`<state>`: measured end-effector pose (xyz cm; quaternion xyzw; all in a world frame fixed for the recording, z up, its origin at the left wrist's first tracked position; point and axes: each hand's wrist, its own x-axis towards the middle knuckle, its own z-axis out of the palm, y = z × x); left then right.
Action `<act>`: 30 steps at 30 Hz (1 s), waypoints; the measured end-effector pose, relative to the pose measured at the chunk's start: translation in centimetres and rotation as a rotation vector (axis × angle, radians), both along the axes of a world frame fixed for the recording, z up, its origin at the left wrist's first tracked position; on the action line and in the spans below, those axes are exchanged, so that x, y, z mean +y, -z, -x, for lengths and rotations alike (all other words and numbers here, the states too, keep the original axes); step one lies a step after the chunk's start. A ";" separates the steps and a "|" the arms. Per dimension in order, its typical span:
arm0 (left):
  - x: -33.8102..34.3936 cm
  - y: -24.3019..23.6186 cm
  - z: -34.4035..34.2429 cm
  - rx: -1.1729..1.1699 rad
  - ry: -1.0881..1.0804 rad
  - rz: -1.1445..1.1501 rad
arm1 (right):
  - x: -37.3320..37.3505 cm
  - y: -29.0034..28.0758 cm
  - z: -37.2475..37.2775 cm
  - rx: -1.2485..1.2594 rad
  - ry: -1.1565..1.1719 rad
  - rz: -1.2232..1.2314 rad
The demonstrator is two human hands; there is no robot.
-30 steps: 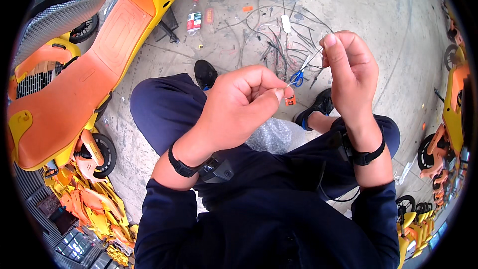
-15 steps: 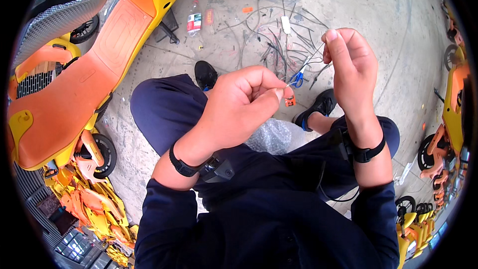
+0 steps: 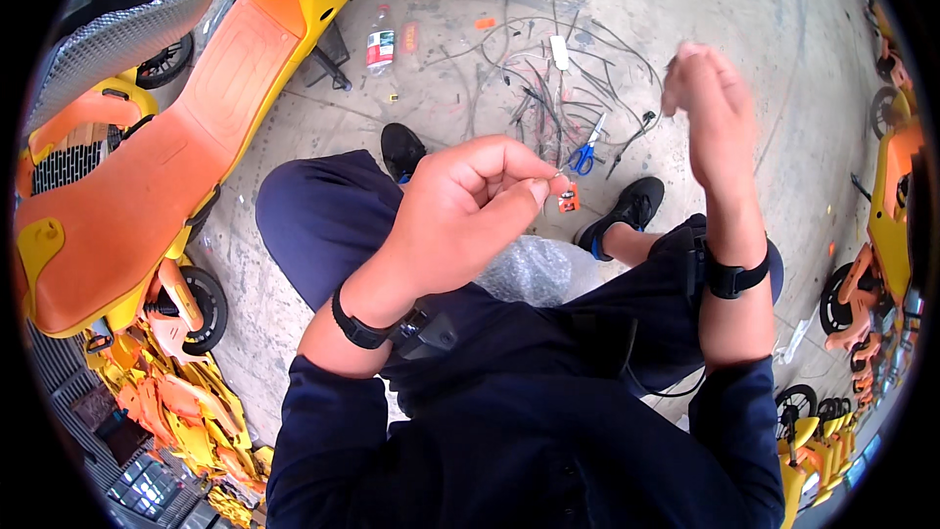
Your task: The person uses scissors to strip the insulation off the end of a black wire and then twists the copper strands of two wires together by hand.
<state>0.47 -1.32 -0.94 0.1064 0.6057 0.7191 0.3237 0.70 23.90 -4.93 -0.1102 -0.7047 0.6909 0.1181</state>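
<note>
1. Since the earlier frame, the right hand (image 3: 713, 103) has moved up and outward, farther from the left hand (image 3: 465, 206), which stays in nearly the same spot.
2. At far left stands a yellow scooter (image 3: 186, 127) with an orange footboard; a heap of yellow and orange panels (image 3: 186, 397) lies below it.
3. Next comes a clear bottle (image 3: 380, 42) with a red-and-white label, on the floor (image 3: 323, 127).
4. Over the lap, the left hand pinches a thin wire (image 3: 560, 173) between thumb and forefinger.
5. Just beyond those fingertips shows an orange tag (image 3: 569, 200); whether it hangs or lies on the floor, I cannot tell.
6. Blue-handled scissors (image 3: 584, 159) lie on the floor near loose dark cables (image 3: 543, 103).
7. Farther right, the raised right hand is blurred, fingers bunched; I cannot tell whether it holds anything.
8. More scooters (image 3: 891, 196) line the right edge.
</note>
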 end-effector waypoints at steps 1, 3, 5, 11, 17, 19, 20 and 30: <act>0.0 0.1 0.1 0.001 0.002 0.001 | -0.6 -0.3 -0.3 -0.038 -0.065 -0.011; -0.1 0.1 0.3 0.002 0.002 0.003 | -2.1 -0.9 -0.9 -0.073 -0.084 -0.074; -0.4 0.0 0.5 0.049 0.026 0.026 | -2.1 -0.8 -1.1 -0.137 -0.163 -0.146; -0.6 0.2 0.9 -0.047 0.038 -0.005 | -3.3 -3.1 -2.6 0.005 -0.472 -0.119; -0.5 0.7 1.5 -0.039 0.130 0.063 | -3.2 -3.8 -3.1 -0.074 -0.544 -0.095; -0.2 0.8 1.1 -0.057 0.130 0.023 | -3.1 -3.9 -3.1 -0.074 -0.513 -0.081; -0.1 0.8 1.0 -0.075 0.130 -0.019 | -3.1 -4.1 -3.1 -0.073 -0.513 -0.079; -0.1 0.3 1.4 0.003 0.180 0.093 | -2.4 -4.5 -3.2 -0.074 -0.327 0.009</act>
